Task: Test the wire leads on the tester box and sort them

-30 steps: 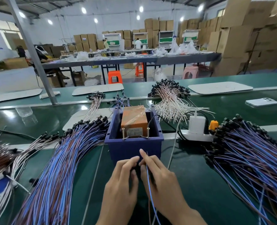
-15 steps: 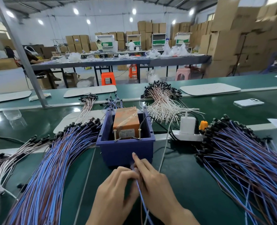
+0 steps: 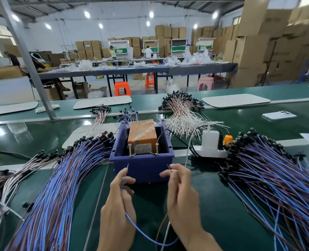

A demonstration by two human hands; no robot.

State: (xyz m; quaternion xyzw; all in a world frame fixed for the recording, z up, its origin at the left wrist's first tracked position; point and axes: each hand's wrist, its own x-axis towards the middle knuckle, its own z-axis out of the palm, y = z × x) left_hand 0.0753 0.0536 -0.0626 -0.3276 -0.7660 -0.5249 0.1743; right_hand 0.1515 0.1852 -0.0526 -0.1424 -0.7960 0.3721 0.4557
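A square, smooth-walled dark blue plastic bin [image 3: 142,167] stands mid-table on the glossy green bench top [image 3: 213,205]. It holds an orange block [image 3: 142,133] wrapped in wrinkled clear tape, and two slim metal posts [image 3: 130,151] rise at the bin's front rim. The label on the block's face is too small to read. Just in front of the bin, the left hand [image 3: 119,209] pinches a thin blue insulated wire [image 3: 141,230] between thumb and forefinger, a little below its bare tip. The right hand [image 3: 184,200] likewise pinches a thin brown wire [image 3: 161,225] near its end. Both tips point up before the bin's front wall, below the posts and apart from them. The blue wire sags in a loop under the wrists, and the brown one runs off the lower edge, so their far ends are hidden. A dense fan of blue and brown leads with black caps [image 3: 59,187] lies to the left, cut off by the frame. A similar heap of capped leads [image 3: 276,178] sprawls to the right and is also cropped. Behind the bin sit a tangle of white and brown leads [image 3: 182,116], a white power strip [image 3: 209,153] and a flat white phone [image 3: 278,115].
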